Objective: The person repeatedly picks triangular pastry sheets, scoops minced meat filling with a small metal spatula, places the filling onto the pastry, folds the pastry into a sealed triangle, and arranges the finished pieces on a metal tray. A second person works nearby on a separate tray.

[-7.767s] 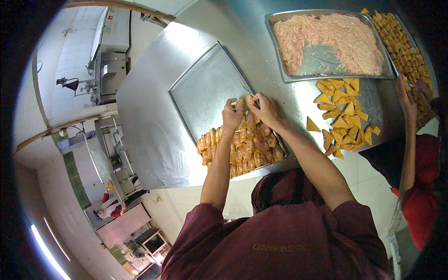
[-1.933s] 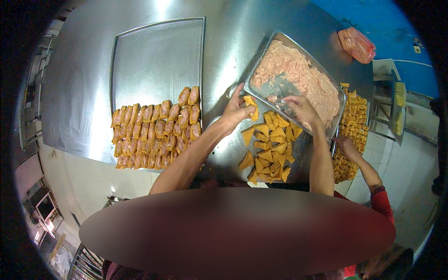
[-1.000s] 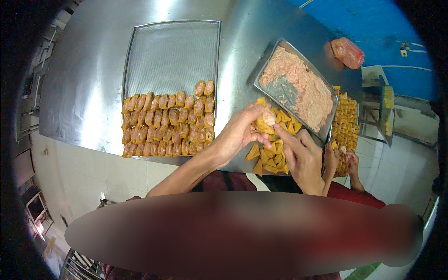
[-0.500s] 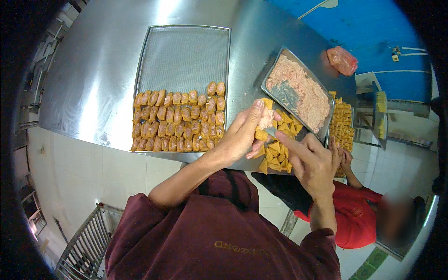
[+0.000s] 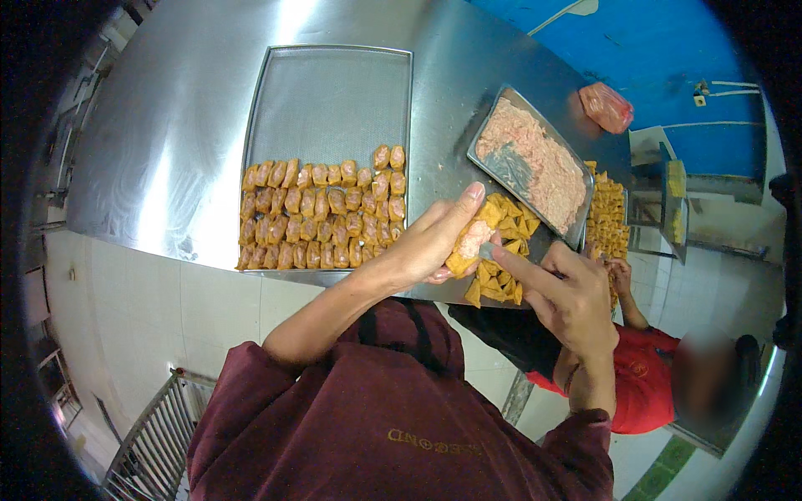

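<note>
My left hand [image 5: 418, 249] cradles a golden fried tofu puff [image 5: 456, 264] with pink meat paste [image 5: 477, 237] bulging from its opening. In my right hand [image 5: 572, 296] is a small flat metal spatula [image 5: 487, 250], its blade against the paste and its handle hidden by my fingers. Loose folded tofu puffs [image 5: 497, 288] lie in a heap beneath and beside both hands. Just beyond them, a tilted steel pan [image 5: 511, 167] holds more meat paste. To the left, stuffed tofu puffs [image 5: 313, 202] fill the near part of a mesh tray [image 5: 330, 100] in rows.
Everything stands on a steel table [image 5: 184, 125]. A pinkish plastic bag [image 5: 607, 107] lies beyond the pan. On the right, a co-worker in a red shirt [image 5: 643, 392] has hands near another mass of tofu puffs [image 5: 606, 209]. A metal-barred stand [image 5: 154, 438] is at lower left.
The tofu puff in my left hand has turned, showing more of its paste. The spatula blade has shifted slightly, with less of it visible, and my right hand has moved slightly right and down.
</note>
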### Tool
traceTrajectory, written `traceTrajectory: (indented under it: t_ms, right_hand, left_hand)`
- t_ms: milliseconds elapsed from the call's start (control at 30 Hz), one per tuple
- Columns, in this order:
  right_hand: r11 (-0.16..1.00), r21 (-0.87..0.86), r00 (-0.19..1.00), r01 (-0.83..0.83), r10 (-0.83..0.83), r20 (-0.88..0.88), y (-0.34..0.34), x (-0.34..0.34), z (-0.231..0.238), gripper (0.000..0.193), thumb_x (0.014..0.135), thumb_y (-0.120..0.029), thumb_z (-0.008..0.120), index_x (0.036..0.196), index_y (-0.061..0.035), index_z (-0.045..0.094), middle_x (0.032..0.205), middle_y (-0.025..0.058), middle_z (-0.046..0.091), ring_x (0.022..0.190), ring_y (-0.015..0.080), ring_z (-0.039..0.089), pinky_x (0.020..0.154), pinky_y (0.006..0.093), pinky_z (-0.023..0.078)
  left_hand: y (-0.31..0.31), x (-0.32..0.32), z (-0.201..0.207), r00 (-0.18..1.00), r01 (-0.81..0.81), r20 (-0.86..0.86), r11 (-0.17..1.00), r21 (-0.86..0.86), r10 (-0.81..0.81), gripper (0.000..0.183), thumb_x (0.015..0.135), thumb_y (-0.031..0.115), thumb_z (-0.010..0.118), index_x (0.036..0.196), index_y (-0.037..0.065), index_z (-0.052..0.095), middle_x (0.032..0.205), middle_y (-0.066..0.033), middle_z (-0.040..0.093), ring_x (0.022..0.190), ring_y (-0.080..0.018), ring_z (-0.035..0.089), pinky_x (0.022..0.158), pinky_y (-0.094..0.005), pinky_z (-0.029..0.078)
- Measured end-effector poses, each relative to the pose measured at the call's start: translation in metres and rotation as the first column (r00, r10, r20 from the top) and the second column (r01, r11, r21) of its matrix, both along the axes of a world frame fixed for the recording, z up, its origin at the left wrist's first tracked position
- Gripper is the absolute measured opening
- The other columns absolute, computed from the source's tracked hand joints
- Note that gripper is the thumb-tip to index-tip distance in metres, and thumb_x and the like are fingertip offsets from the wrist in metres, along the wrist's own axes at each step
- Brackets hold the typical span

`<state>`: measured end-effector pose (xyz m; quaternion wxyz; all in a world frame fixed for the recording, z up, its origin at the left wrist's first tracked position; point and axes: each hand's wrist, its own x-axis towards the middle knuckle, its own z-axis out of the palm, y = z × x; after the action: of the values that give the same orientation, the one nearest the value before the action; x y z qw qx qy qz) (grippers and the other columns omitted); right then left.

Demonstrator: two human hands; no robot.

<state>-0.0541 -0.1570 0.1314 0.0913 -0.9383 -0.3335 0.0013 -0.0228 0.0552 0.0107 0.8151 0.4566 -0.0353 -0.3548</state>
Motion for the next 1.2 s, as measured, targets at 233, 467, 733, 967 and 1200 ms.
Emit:
traceTrajectory:
  t_ms: [233, 467, 733, 967, 1200]
  right_hand:
    - [1.0, -0.005, 1.0, -0.026, 0.026, 0.013, -0.002, 0.006, 0.027, 0.047, 0.08, -0.02, 0.081, 0.126, -0.0251, 0.083, 0.072, 0.0006, 0.043, 0.059, 0.0188, 0.052, 0.055, 0.0369, 0.043]
    - [0.999, -0.031, 0.998, -0.035, 0.034, -0.045, -0.001, 0.009, 0.024, 0.047, 0.082, -0.025, 0.08, 0.129, -0.0247, 0.081, 0.073, 0.002, 0.042, 0.058, 0.0195, 0.051, 0.055, 0.0377, 0.044]
    - [0.999, 0.03, 0.999, -0.046, 0.045, 0.005, 0.001, 0.016, 0.007, 0.05, 0.078, -0.007, 0.079, 0.127, -0.0173, 0.082, 0.072, 0.0005, 0.044, 0.058, 0.016, 0.048, 0.054, 0.0337, 0.04]
    - [0.987, 0.16, 1.0, 0.012, -0.014, 0.015, -0.007, 0.012, 0.011, 0.051, 0.076, 0.0, 0.078, 0.124, -0.0145, 0.083, 0.069, 0.0005, 0.044, 0.057, 0.0159, 0.049, 0.053, 0.032, 0.039]
    - [0.966, 0.238, 0.995, 0.098, -0.09, -0.044, -0.002, 0.004, -0.014, 0.047, 0.079, 0.009, 0.073, 0.121, -0.0102, 0.083, 0.067, 0.0029, 0.051, 0.056, 0.015, 0.051, 0.051, 0.0309, 0.038]
  left_hand:
    - [0.013, 0.004, 0.003, 0.998, 0.054, -0.028, 0.998, -0.032, -0.055, 0.075, 0.112, 0.069, 0.031, 0.097, 0.006, 0.068, 0.06, -0.0029, 0.056, 0.038, -0.0053, 0.04, 0.031, -0.0231, 0.027]
    - [0.014, 0.006, 0.003, 0.996, 0.089, -0.019, 0.995, -0.045, -0.09, 0.072, 0.113, 0.068, 0.032, 0.085, 0.008, 0.062, 0.06, -0.0023, 0.055, 0.036, -0.0047, 0.038, 0.031, -0.0224, 0.026]
    - [0.012, 0.007, 0.001, 0.996, 0.082, -0.013, 0.994, -0.069, -0.083, 0.076, 0.113, 0.067, 0.03, 0.084, 0.005, 0.062, 0.059, -0.003, 0.054, 0.035, -0.0049, 0.035, 0.03, -0.0237, 0.021]
    - [0.011, 0.01, 0.0, 0.996, -0.07, -0.067, 0.996, -0.05, 0.067, 0.081, 0.113, 0.069, 0.027, 0.092, 0.003, 0.068, 0.06, -0.003, 0.056, 0.035, -0.005, 0.033, 0.031, -0.0241, 0.023]
    - [-0.005, 0.01, -0.001, 0.969, -0.248, 0.021, 0.969, 0.008, 0.248, 0.08, 0.113, 0.069, 0.027, 0.092, 0.004, 0.069, 0.063, -0.0027, 0.059, 0.039, -0.0062, 0.042, 0.034, -0.0246, 0.029]
